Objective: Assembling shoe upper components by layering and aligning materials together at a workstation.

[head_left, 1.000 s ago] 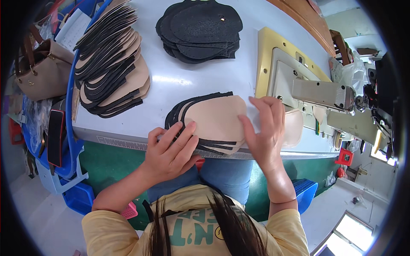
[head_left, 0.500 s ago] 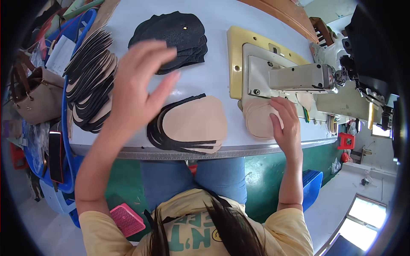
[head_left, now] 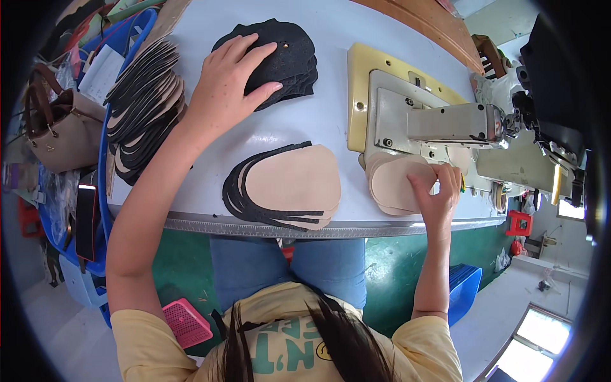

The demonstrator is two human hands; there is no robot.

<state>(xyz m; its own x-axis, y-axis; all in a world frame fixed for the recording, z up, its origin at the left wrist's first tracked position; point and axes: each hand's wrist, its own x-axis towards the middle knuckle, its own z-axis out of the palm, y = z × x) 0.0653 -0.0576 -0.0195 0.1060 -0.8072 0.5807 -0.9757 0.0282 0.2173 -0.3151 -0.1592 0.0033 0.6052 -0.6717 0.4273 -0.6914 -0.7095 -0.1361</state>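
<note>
My left hand (head_left: pixel 232 86) reaches to the back of the table, its fingers spread over the near left side of a pile of black fabric-like pieces (head_left: pixel 296 63). Thumb and fingertips rest on or just above the top piece. At the right, my right hand (head_left: pixel 439 194) pinches the edge of the top beige rounded piece (head_left: pixel 396 181) on a small stack beside the sewing machine (head_left: pixel 445 121). Between my hands lies a fanned stack of beige and black rounded pieces (head_left: pixel 293 178), with a beige one uppermost.
A tall row of black and beige pieces (head_left: pixel 143 102) lines the table's left side. Beyond it a blue bin (head_left: pixel 102 216) holds a handbag (head_left: pixel 63 137) and a phone (head_left: pixel 86 223). A metal ruler (head_left: pixel 267 230) runs along the front table edge.
My left hand has moved away from me onto the black pile. My right hand has dropped slightly and closed its fingertips on the top beige piece.
</note>
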